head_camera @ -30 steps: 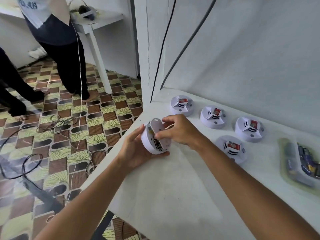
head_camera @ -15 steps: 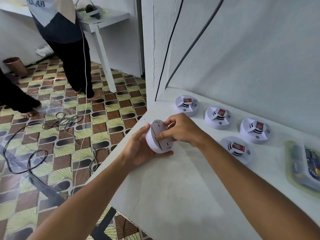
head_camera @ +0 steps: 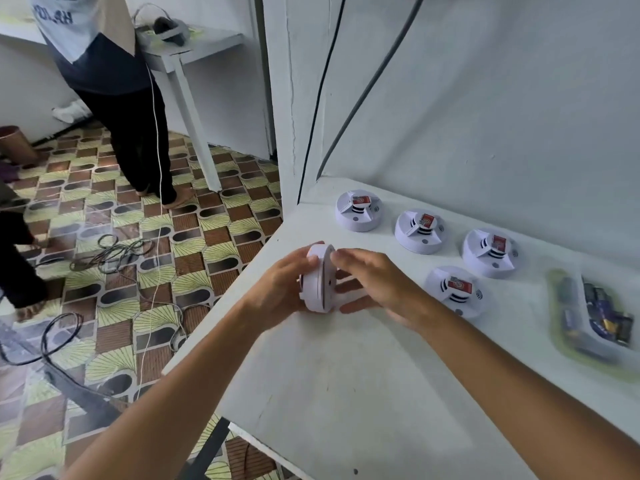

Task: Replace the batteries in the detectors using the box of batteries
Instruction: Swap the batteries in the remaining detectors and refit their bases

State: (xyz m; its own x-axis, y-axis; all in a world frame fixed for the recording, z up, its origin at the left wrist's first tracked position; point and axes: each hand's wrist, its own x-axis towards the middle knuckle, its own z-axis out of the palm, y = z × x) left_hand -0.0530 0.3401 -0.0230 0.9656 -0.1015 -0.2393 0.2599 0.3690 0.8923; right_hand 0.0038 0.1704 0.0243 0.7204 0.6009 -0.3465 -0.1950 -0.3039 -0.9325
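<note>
My left hand (head_camera: pixel 277 292) grips a white round detector (head_camera: pixel 320 282), holding it on edge just above the white table (head_camera: pixel 346 382) near its left edge. My right hand (head_camera: pixel 381 285) lies against the detector's right side with its fingers stretched out, the index tip on the rim. The closed back of the detector faces left. Four more detectors lie flat: three in a row by the wall (head_camera: pixel 358 211) (head_camera: pixel 420 232) (head_camera: pixel 490 252), and one nearer (head_camera: pixel 455 291). The clear box of batteries (head_camera: pixel 571 327) sits at the right, blurred.
The table's left edge drops to a patterned floor strewn with cables (head_camera: pixel 114 251). A person (head_camera: pixel 114 81) stands by a second white table (head_camera: pixel 187 46). Another person's legs (head_camera: pixel 17 265) are at far left. Two black cables (head_camera: pixel 325 81) run down the wall.
The detector has turned from its open back facing me to standing on edge, closed. My right hand's fingers have come off its back and stretched out beside it. The camera moved closer.
</note>
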